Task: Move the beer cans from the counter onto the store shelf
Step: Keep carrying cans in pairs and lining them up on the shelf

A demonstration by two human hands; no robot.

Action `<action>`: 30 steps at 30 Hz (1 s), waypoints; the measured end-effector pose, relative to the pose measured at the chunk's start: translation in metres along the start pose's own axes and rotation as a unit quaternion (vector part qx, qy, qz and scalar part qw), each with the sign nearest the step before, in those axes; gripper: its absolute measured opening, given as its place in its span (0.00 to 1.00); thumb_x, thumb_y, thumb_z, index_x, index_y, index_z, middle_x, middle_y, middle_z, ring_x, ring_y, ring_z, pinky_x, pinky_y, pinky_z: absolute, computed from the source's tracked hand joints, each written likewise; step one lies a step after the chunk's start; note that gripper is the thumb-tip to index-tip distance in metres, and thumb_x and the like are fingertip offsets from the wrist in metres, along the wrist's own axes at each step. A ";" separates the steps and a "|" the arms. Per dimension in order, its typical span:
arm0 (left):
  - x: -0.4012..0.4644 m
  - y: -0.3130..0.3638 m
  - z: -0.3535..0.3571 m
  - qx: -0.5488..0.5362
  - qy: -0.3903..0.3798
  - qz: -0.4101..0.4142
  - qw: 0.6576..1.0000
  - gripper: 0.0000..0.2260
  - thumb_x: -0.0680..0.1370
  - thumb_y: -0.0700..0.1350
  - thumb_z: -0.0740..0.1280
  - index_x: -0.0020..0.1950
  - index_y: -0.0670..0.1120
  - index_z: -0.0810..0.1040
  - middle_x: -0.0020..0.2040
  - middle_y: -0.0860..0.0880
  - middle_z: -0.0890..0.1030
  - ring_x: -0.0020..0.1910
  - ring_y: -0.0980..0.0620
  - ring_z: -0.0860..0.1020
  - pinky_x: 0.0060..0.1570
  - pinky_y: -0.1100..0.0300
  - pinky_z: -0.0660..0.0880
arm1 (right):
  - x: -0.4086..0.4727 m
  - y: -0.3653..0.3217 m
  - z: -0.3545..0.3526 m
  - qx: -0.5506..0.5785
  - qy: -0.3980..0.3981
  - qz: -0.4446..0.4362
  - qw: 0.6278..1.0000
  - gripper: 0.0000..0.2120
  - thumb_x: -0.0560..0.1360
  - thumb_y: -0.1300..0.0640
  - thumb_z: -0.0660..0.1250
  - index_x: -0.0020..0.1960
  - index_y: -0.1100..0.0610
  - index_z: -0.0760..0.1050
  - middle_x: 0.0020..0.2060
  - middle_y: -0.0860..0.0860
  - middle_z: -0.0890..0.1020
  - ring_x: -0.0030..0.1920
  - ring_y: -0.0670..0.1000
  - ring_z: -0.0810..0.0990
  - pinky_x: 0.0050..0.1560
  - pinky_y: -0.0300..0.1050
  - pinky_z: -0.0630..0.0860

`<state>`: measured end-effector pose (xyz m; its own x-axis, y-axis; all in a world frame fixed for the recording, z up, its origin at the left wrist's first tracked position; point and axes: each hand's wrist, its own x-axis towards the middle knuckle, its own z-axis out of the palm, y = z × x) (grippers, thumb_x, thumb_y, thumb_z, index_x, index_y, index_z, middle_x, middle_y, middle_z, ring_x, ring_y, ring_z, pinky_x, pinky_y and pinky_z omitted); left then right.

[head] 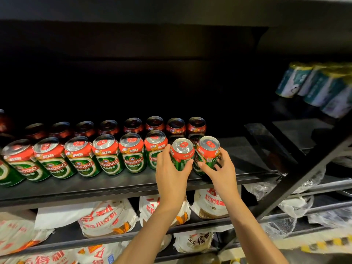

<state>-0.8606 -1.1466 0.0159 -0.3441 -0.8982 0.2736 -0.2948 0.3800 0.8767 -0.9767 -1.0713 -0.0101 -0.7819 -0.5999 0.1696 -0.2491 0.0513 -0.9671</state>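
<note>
2 hands set 2 beer cans at the right end of a store shelf's front row.
The left hand (172,168) grips one can (181,154); the right hand (221,168) grips another can (207,153). Both cans seem to rest on the shelf (243,155). Next: release both and withdraw without knocking neighbouring cans (131,152).

— What does the place look like?
— Dark. A black metal rack (297,176) with a slanted brace fills the view, its back lost in shadow.
— And lower down?
— White sacks (108,218) with red print lie on the lower boards. Off to the right, crumpled clear plastic (282,227) and a yellow-and-black striped strip (327,243) on the pale floor.
</note>
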 end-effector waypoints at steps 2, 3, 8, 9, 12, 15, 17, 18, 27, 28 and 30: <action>0.001 -0.001 -0.002 -0.020 -0.031 0.009 0.999 0.32 0.73 0.50 0.72 0.73 0.49 0.61 0.66 0.54 0.70 0.65 0.59 0.68 0.61 0.66 0.65 | 0.001 0.000 -0.001 0.001 -0.014 -0.006 1.000 0.31 0.70 0.58 0.74 0.69 0.51 0.67 0.60 0.44 0.76 0.59 0.37 0.74 0.55 0.26 0.70; 0.002 -0.002 -0.003 -0.026 -0.044 0.013 0.999 0.32 0.73 0.49 0.71 0.73 0.49 0.61 0.66 0.54 0.71 0.64 0.60 0.68 0.63 0.65 0.66 | 0.001 0.000 -0.002 0.002 -0.019 -0.010 1.000 0.31 0.70 0.59 0.73 0.70 0.51 0.66 0.61 0.44 0.76 0.59 0.36 0.74 0.54 0.24 0.70; 0.001 -0.002 -0.002 -0.007 -0.060 0.034 0.998 0.31 0.75 0.50 0.68 0.75 0.50 0.58 0.70 0.54 0.67 0.66 0.63 0.63 0.65 0.66 0.62 | 0.003 -0.001 -0.002 0.016 -0.034 -0.015 0.999 0.32 0.71 0.63 0.72 0.71 0.52 0.63 0.62 0.45 0.74 0.59 0.34 0.73 0.51 0.24 0.71; 0.001 -0.001 -0.002 0.008 -0.049 0.042 0.998 0.32 0.74 0.52 0.69 0.74 0.50 0.58 0.69 0.55 0.66 0.66 0.63 0.62 0.64 0.66 0.61 | 0.004 -0.001 -0.002 0.018 -0.033 -0.013 0.999 0.32 0.70 0.62 0.73 0.70 0.52 0.63 0.62 0.46 0.74 0.58 0.34 0.74 0.50 0.24 0.71; 0.003 0.003 0.002 0.031 -0.009 0.047 0.998 0.33 0.70 0.59 0.71 0.70 0.51 0.62 0.64 0.56 0.67 0.64 0.61 0.64 0.60 0.65 0.65 | 0.006 -0.003 -0.002 -0.004 -0.013 -0.019 1.000 0.33 0.67 0.55 0.76 0.68 0.49 0.65 0.62 0.46 0.72 0.59 0.37 0.73 0.49 0.23 0.70; 0.006 0.004 0.007 0.035 0.018 0.030 0.999 0.31 0.70 0.58 0.72 0.68 0.50 0.65 0.63 0.53 0.70 0.64 0.55 0.69 0.60 0.57 0.72 | 0.008 -0.004 -0.002 -0.032 0.002 -0.026 0.999 0.33 0.66 0.54 0.77 0.66 0.47 0.66 0.60 0.46 0.70 0.58 0.38 0.72 0.48 0.27 0.71; 0.007 0.004 0.007 0.036 0.018 0.028 0.999 0.31 0.70 0.55 0.72 0.69 0.49 0.65 0.64 0.52 0.72 0.64 0.53 0.70 0.61 0.56 0.72 | 0.010 -0.003 -0.004 -0.032 -0.004 -0.028 0.999 0.33 0.66 0.55 0.77 0.67 0.48 0.67 0.61 0.46 0.73 0.59 0.40 0.73 0.51 0.30 0.73; 0.008 0.003 0.007 0.031 0.013 0.026 0.999 0.32 0.71 0.54 0.73 0.70 0.49 0.64 0.65 0.52 0.72 0.65 0.54 0.70 0.62 0.57 0.71 | 0.011 -0.001 -0.005 -0.028 -0.008 -0.027 0.999 0.33 0.67 0.55 0.77 0.68 0.49 0.66 0.61 0.46 0.74 0.60 0.41 0.74 0.54 0.33 0.73; 0.006 0.001 0.006 0.020 0.002 0.046 0.999 0.27 0.73 0.50 0.71 0.70 0.49 0.65 0.63 0.54 0.71 0.62 0.59 0.70 0.60 0.64 0.70 | 0.014 -0.001 -0.011 0.001 -0.040 -0.019 0.999 0.31 0.68 0.58 0.75 0.67 0.50 0.66 0.60 0.44 0.76 0.62 0.41 0.74 0.65 0.41 0.71; 0.006 0.001 0.006 0.035 0.011 0.057 0.998 0.27 0.73 0.50 0.70 0.69 0.49 0.66 0.63 0.54 0.70 0.61 0.60 0.69 0.58 0.65 0.69 | 0.013 -0.001 -0.011 0.002 -0.041 -0.022 0.999 0.30 0.69 0.58 0.75 0.67 0.49 0.66 0.60 0.44 0.75 0.62 0.41 0.73 0.64 0.40 0.71; 0.007 0.001 0.005 0.059 0.022 0.070 0.996 0.27 0.74 0.51 0.70 0.70 0.49 0.66 0.62 0.53 0.69 0.58 0.62 0.67 0.55 0.68 0.67 | 0.012 0.000 -0.010 0.002 -0.041 -0.026 0.999 0.30 0.70 0.58 0.74 0.67 0.48 0.66 0.62 0.44 0.74 0.62 0.40 0.73 0.64 0.39 0.70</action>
<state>-0.8674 -1.1510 0.0167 -0.3503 -0.8422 0.4098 -0.3503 0.5236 0.7766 -0.9921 -1.0705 -0.0066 -0.7183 -0.6651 0.2043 -0.2868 0.0154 -0.9579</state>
